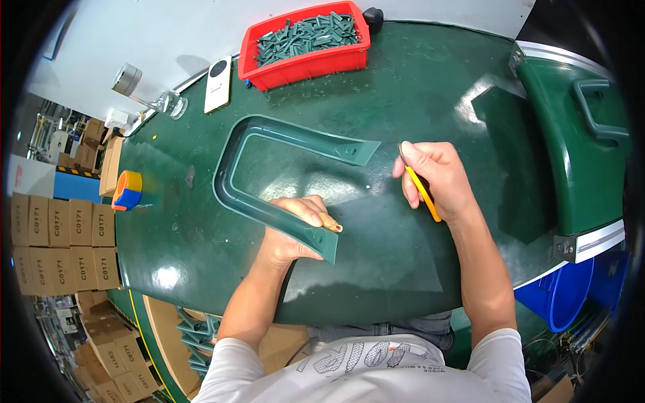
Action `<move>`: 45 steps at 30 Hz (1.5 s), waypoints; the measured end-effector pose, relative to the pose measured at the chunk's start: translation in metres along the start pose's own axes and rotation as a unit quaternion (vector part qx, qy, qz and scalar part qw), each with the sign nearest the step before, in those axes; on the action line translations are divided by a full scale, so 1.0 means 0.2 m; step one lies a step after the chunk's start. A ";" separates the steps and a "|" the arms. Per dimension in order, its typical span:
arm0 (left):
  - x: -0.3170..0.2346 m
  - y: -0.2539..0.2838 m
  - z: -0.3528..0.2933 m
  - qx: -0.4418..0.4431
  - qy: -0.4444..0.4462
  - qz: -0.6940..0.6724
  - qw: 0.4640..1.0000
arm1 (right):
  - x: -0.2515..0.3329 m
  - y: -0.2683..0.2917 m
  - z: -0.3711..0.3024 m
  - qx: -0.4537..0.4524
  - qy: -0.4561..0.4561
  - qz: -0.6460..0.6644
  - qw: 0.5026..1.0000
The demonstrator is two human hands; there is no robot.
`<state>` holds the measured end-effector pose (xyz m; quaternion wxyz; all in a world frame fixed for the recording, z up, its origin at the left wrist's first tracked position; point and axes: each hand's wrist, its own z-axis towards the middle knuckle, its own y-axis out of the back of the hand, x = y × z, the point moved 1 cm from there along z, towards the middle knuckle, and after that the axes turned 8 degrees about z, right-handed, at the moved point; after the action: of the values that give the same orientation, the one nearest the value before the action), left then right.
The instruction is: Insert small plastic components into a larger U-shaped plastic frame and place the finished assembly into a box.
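My left hand (279,247) is closed around the lower arm of a green U-shaped plastic handle (227,164). One of its fingers wears a tan finger cot (330,223). The handle's bend points left, and its two flared ends, each with a small hole, point right. To the right of the upper end, my right hand (443,178) grips a slim tool with a yellow handle (425,195). Its tip shows by the thumb, too small to name. The tool and the handle are apart.
A red bin (309,72) of small green plastic pieces stands at the back of the green table (416,87). A phone (218,86), a glass bottle (169,104) and tape rolls (128,188) lie leftward. At right stands a green panel with a handle (571,161), above a blue bucket (561,292). Cartons (70,232) are stacked left.
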<state>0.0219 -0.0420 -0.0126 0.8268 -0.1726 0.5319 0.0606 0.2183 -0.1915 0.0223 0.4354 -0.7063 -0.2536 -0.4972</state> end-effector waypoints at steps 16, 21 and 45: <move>0.00 0.00 0.00 -0.005 -0.005 0.008 1.000 | 0.01 -0.02 -0.02 0.047 -0.024 -0.035 0.998; -0.01 -0.01 0.01 -0.009 -0.004 0.010 1.000 | 0.00 -0.02 -0.02 0.046 -0.028 -0.029 0.998; 0.05 0.10 -0.02 -0.123 0.072 -0.292 0.946 | -0.06 -0.05 0.00 0.049 0.031 -0.143 0.988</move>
<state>0.0171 -0.0248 -0.0286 0.7401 -0.4243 0.5049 -0.1313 0.2050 -0.1853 0.0145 0.4017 -0.6243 -0.3626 -0.5634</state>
